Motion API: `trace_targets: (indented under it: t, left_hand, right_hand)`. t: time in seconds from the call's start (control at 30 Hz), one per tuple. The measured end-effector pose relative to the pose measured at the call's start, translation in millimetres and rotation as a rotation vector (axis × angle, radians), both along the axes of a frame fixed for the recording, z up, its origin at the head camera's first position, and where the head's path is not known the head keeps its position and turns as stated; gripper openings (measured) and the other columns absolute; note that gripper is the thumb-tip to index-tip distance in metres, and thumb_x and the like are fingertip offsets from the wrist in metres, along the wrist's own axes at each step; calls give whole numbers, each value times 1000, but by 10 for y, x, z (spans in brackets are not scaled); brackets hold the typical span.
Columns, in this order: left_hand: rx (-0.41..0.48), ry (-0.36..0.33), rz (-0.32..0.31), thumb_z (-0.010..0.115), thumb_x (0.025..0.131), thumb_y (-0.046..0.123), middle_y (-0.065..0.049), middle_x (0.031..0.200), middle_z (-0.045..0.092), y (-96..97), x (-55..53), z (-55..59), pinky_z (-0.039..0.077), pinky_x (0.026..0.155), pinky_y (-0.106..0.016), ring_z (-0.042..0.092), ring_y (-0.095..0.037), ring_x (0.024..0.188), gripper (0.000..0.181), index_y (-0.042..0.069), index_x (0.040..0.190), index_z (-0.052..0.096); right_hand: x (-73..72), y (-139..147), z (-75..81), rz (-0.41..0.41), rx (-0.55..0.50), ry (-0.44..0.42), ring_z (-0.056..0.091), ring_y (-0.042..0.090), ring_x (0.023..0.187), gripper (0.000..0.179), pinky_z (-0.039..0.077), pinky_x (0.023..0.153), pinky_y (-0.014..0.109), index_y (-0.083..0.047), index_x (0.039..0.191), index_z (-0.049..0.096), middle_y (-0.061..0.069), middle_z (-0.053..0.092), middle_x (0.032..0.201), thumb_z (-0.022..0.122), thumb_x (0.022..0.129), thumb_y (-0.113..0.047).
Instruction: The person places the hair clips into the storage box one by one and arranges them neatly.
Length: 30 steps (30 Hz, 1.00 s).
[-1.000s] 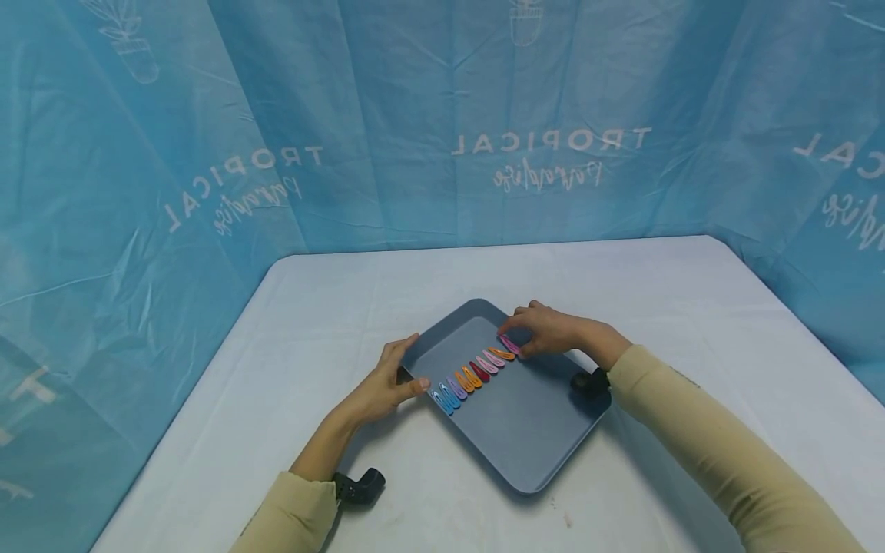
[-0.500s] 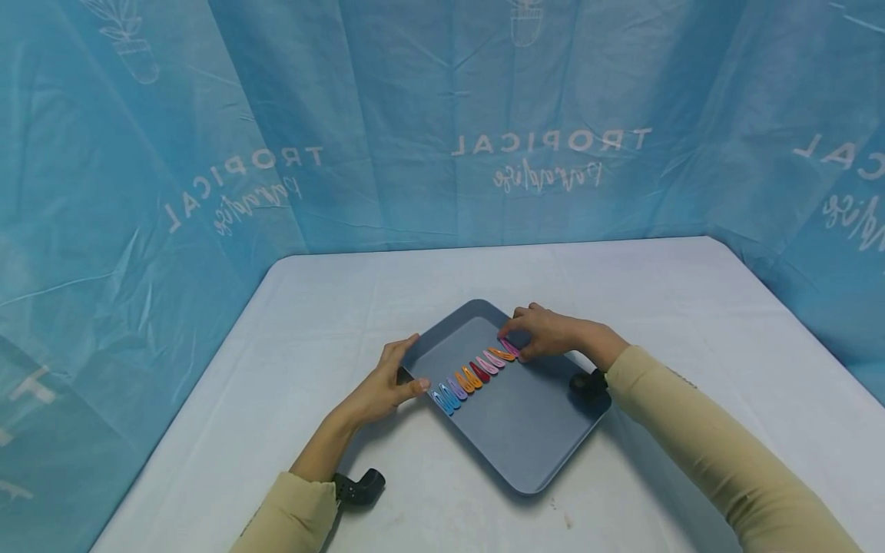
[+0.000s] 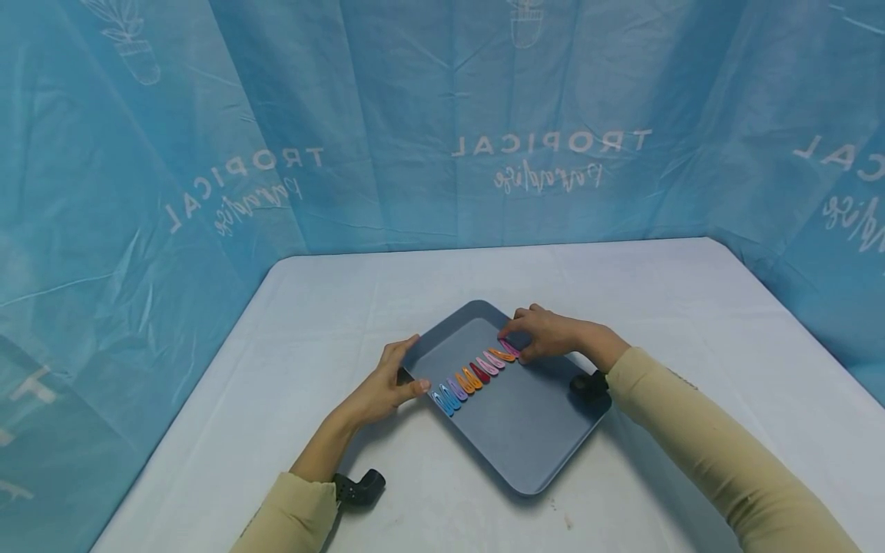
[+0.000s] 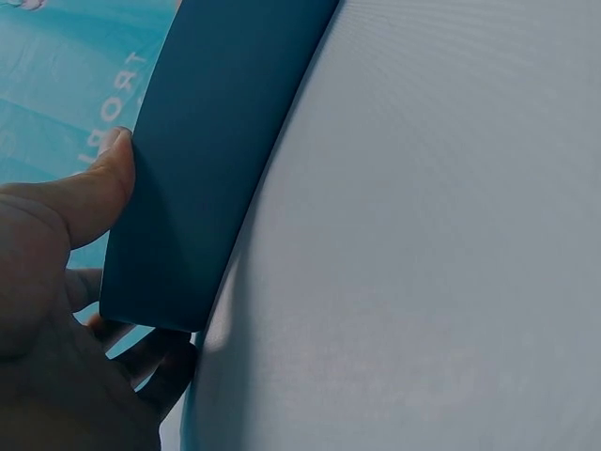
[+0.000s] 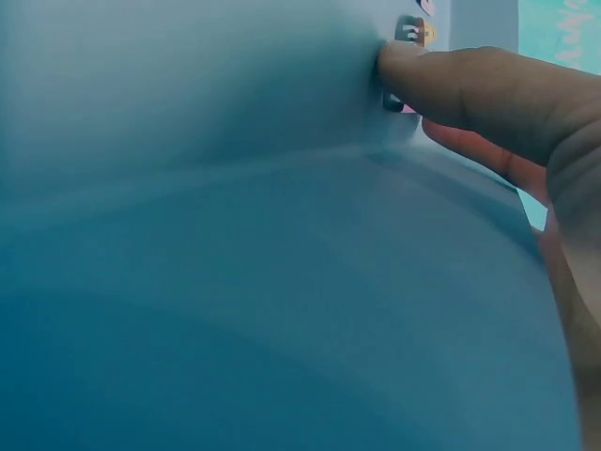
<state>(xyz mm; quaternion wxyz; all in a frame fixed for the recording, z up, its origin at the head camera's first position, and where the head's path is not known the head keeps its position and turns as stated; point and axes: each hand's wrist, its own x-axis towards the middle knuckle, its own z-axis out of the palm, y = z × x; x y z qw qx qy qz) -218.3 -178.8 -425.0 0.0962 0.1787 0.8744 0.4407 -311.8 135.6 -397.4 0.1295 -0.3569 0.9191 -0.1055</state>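
Note:
A grey-blue rectangular tray (image 3: 525, 430) lies turned cornerwise on the table. Across it runs a slanting row of snap hair clips in blue, lilac, orange, red (image 3: 479, 372) and pink. My right hand (image 3: 553, 332) pinches the magenta hair clip (image 3: 510, 349) at the row's far end, index finger and thumb at its two ends, close over the tray floor. At the tray's left corner my left hand (image 3: 379, 393) grips the edge; in the left wrist view its thumb (image 4: 117, 178) presses the outer wall near the rim and other fingers curl near the corner.
White cloth covers the table (image 3: 346, 299). Blue printed curtains (image 3: 415, 138) hang behind it and at both sides. A black wrist camera (image 3: 361, 488) sits below the left hand, and another (image 3: 590, 384) overlaps the tray's right side.
The magenta hair clip and the right fingertips have shifted very slightly down toward the row. The left hand and the tray stay in place.

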Motion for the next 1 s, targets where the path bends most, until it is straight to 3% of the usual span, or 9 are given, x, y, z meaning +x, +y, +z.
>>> trace_targets:
  t: [0.33, 0.57, 0.77, 1.0]
  left_hand:
    - [2, -17, 16, 66, 88, 33, -16, 150, 16, -7, -15, -12, 22, 111, -59, 15, -37, 143, 85, 15, 153, 13]
    - [2, -36, 30, 66, 88, 31, -14, 151, 17, -11, -12, 9, 20, 112, -59, 13, -35, 144, 85, 16, 153, 14]
    - [-19, -42, 45, 67, 87, 32, -14, 151, 17, -25, 4, 31, 20, 112, -60, 14, -36, 144, 85, 18, 152, 14]
    - [-37, -36, 54, 65, 89, 35, -14, 153, 14, -45, 4, 79, 24, 109, -61, 18, -39, 142, 84, 19, 153, 12]
  right_hand:
    - [25, 6, 67, -47, -19, -73, 41, 26, 117, 54, 42, 96, 49, -19, 134, 53, 8, 51, 130, 71, 83, -28]
    - [83, 84, 181, -39, -99, -89, 40, 26, 117, 54, 43, 94, 47, -15, 134, 52, 10, 50, 131, 69, 85, -27]
    - [171, 171, 299, -52, -186, -61, 40, 29, 121, 56, 41, 96, 50, -12, 137, 49, 11, 47, 134, 67, 87, -29]
    - [332, 330, 361, -129, -262, 51, 40, 30, 120, 57, 40, 95, 53, -12, 138, 48, 14, 48, 132, 67, 87, -30]
